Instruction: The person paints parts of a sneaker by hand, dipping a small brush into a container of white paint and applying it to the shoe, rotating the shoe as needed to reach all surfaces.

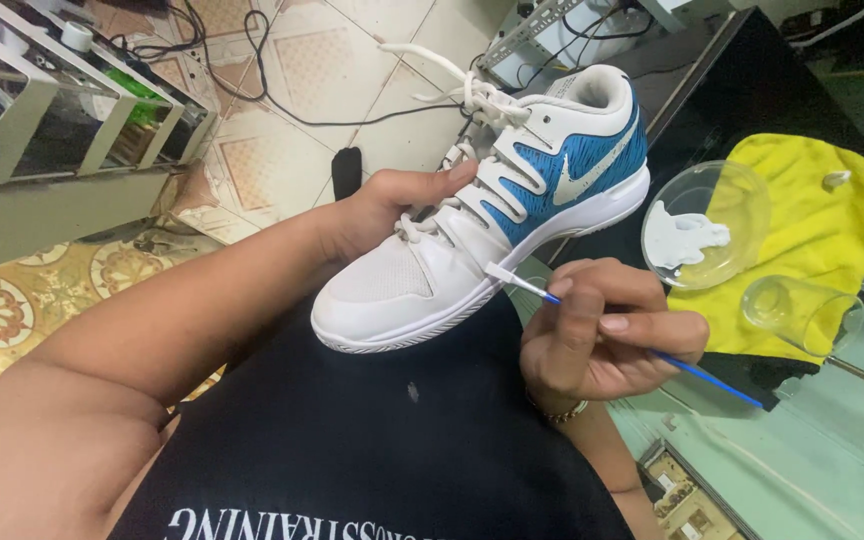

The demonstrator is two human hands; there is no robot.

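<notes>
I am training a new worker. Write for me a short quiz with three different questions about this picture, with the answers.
1. True or false: the brush tip touches the shoe.
2. Which hand holds the shoe?
3. What lies under the clear dish of white paint? A) yellow cloth B) newspaper C) bare floor

Key
1. True, at the white side near the sole.
2. The left hand; the right hand holds the brush.
3. A
</notes>
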